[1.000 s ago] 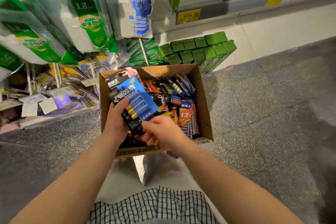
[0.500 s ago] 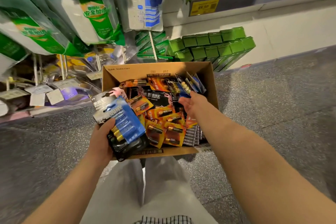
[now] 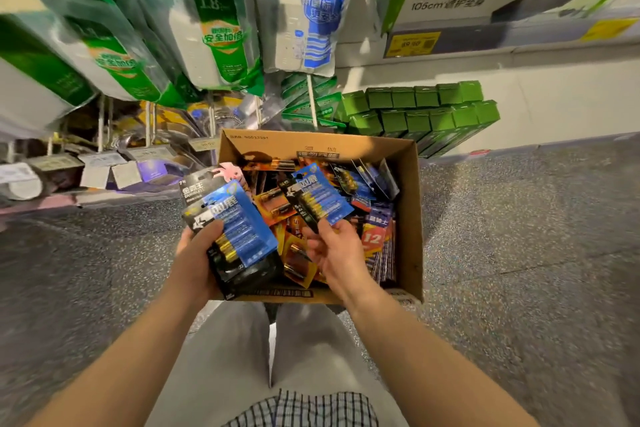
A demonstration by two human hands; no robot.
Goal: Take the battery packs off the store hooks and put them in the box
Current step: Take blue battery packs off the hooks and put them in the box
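Speckled shop floor (image 3: 519, 236), box (image 3: 410, 218) on it; left hand (image 3: 197, 262) grips pack stack (image 3: 239, 232) at box's near-left corner, right hand (image 3: 334, 253) pinches blue pack (image 3: 322, 199) over box

A stack of battery packs (image 3: 239, 236), blue card on top over black ones, lies tilted in the left hand (image 3: 194, 263), thumb across its face. A single blue pack (image 3: 320, 201) stands pinched at its lower edge in the right hand (image 3: 334, 253). The open cardboard box (image 3: 412, 218) sits just beyond both hands, heaped with orange, black and blue packs (image 3: 277, 208).
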